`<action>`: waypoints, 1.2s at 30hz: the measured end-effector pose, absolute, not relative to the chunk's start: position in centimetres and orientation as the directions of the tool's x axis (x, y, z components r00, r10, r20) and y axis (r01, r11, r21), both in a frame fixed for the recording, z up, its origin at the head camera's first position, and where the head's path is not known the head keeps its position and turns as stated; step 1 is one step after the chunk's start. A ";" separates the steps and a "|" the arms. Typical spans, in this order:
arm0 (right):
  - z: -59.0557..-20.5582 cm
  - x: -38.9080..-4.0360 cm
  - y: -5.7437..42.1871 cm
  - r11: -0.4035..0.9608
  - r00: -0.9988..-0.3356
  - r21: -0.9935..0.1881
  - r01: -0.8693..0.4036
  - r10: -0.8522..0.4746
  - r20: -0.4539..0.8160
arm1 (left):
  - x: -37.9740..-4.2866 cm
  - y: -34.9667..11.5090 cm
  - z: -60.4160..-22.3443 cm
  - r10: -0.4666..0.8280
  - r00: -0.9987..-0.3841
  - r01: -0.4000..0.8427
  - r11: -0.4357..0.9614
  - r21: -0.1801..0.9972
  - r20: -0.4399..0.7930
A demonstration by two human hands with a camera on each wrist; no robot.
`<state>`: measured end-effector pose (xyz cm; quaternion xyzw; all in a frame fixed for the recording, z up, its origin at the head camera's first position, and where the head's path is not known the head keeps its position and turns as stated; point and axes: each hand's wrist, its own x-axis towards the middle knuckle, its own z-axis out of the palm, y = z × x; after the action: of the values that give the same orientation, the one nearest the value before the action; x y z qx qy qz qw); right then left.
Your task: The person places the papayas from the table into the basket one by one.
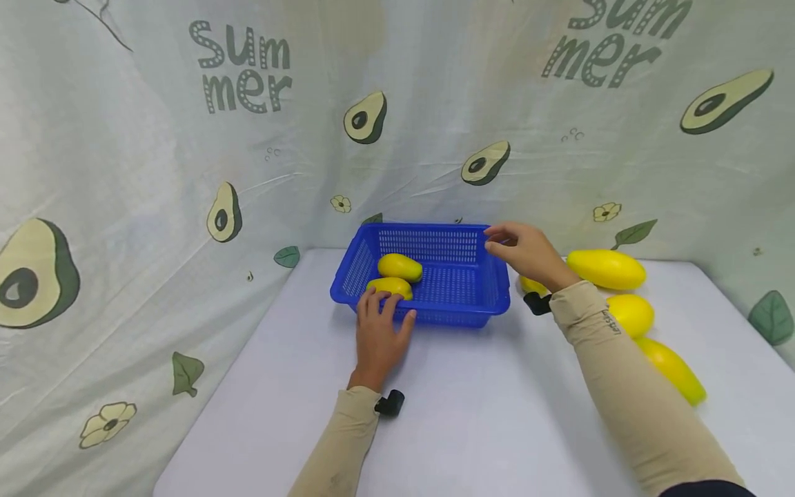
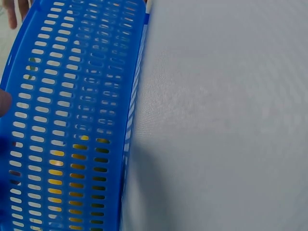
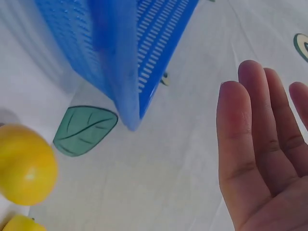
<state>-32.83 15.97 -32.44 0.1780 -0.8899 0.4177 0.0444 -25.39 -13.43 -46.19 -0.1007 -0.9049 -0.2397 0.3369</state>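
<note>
At twelve o'clock on a white bench, six o'clock being the near edge: slotted blue basket. Inside, toward nine o'clock, close together: far fruit and near fruit, both yellow. At the basket's seven o'clock: left hand, grip clasped on the near rim, fingers over the edge by the near fruit, thumb outside. At the basket's two o'clock: right hand, raised by the far corner, grip released, fingers gently bent and holding nothing. On the bench between two and three o'clock: four loose fruits, also yellow, one partly hidden behind the right wrist. On both arms: beige sleeves and black wrist devices. Behind everything: pale cloth with printed avocados, leaves, flowers and "summer".
</note>
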 end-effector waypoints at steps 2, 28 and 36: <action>-32.6 -32.2 16.5 0.600 -0.934 -0.718 -0.354 -0.261 0.243 | -25.5 -13.4 -46.1 0.024 -0.751 0.345 0.866 0.361 0.660; -35.6 -26.4 21.9 0.688 -0.970 -0.691 -0.220 -0.077 0.231 | -25.6 -13.2 -46.2 0.022 -0.774 0.331 0.866 0.375 0.633; -35.9 -25.5 24.2 0.706 -0.967 -0.677 -0.206 -0.040 0.253 | -25.8 -13.5 -46.2 0.014 -0.774 0.325 0.867 0.378 0.633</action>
<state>-25.47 24.20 -35.87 0.0669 -0.9170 0.3774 0.1103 -25.77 -13.49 -46.23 -0.0930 -0.9105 -0.2404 0.3232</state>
